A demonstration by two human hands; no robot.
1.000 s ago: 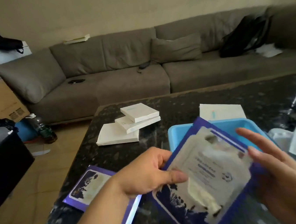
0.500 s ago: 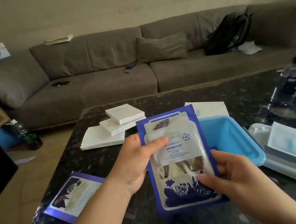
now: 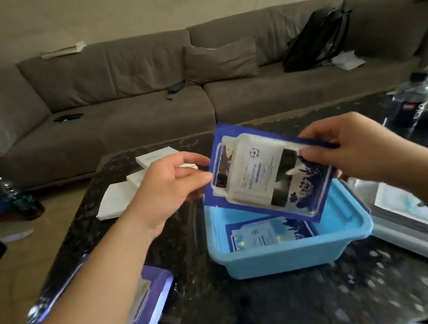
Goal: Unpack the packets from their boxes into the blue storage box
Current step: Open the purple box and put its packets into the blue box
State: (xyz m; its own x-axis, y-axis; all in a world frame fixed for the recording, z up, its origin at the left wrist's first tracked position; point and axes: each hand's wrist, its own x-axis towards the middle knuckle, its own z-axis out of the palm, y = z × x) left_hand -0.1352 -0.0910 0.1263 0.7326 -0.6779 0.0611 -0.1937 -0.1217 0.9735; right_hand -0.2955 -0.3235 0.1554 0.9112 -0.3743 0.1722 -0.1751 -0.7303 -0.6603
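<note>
A: Packet [image 3: 267, 176] held tilted above blue storage box [image 3: 291, 258], not yet inside. Left hand [image 3: 169, 186] pinching its left edge, right hand [image 3: 349, 151] gripping upper right edge, fingers curled over it.

B: Contents of box?

A: One packet [image 3: 270, 232] already flat on the bottom. Box on dark stone table [image 3: 249, 311], lid [image 3: 413, 236] just beside it at right.

B: Risks?

A: Likely snag: low corner catching the box's near wall, packet left propped on the rim. Glossy film, probably slippery; uneven release could send it sliding out onto the table.

B: Anything else?

A: Purple carton [image 3: 145, 298] near table edge under left forearm; could be nudged off. White boxes [image 3: 129, 194] stacked behind left hand, well apart from box.
</note>
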